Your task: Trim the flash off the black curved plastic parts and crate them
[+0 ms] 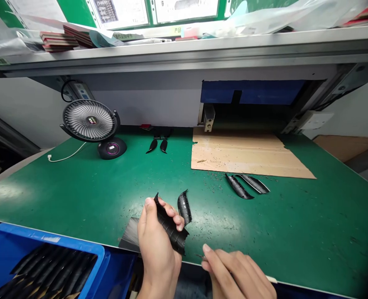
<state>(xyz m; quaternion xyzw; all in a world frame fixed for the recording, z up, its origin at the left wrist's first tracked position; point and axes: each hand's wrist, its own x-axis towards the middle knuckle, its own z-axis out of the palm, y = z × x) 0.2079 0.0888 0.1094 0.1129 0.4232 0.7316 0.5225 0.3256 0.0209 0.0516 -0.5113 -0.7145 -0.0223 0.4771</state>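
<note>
My left hand [159,241] is closed around a curved black plastic piece [172,228], with the thumb along its upper edge and the inner, ribbed face showing. Low at the table's front edge, my right hand [236,272] pinches a slim tool [200,255]. Only its thin tip and a pale rear end show, so its kind is unclear; the tip is apart from the piece. Behind the left hand lies a similar black curved piece [184,207] on the green table. Two more such shells [238,186] rest farther right, near the cardboard.
A blue bin [99,251] with several black pieces stands at the lower left. On the green tabletop [134,176] are a small fan [90,120], a cardboard sheet [240,151], black scraps and sunglasses-like dark pieces [163,145]. A loaded shelf [184,54] spans overhead.
</note>
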